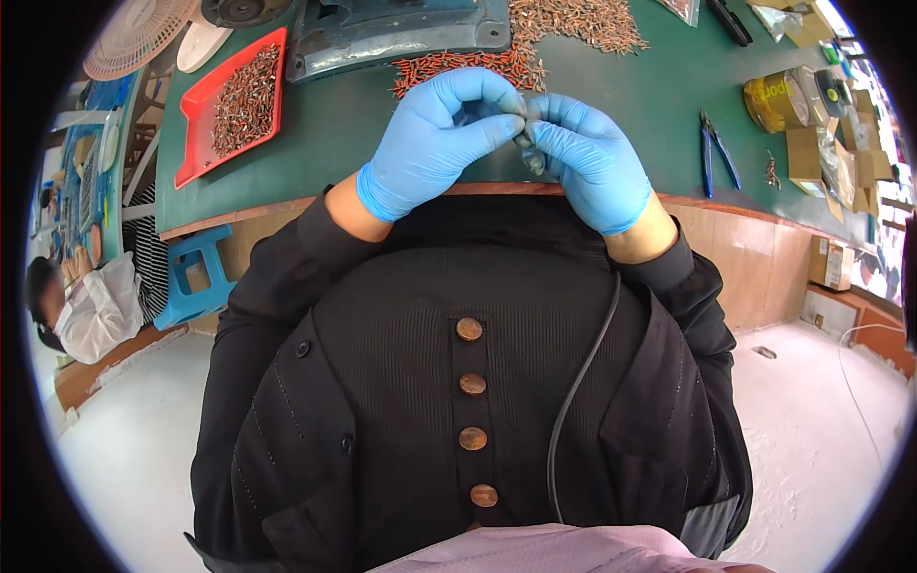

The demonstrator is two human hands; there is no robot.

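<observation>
Both hands wear blue gloves and meet at the near edge of the green table (344,134). My left hand (439,138) and my right hand (587,158) pinch a small dark grey part (524,143) between their fingertips. The part is mostly hidden by the fingers. Just beyond the hands lies a row of small orange-red pieces (458,67), and further back a heap of brownish pieces (578,19).
A red tray (196,134) of small metal pieces sits at the left. A grey-blue machine base (392,33) stands at the back. Blue-handled pliers (716,153), a yellow tape roll (778,100) and cardboard boxes (841,162) lie at the right. Another person (81,306) sits at far left by a blue stool (196,277).
</observation>
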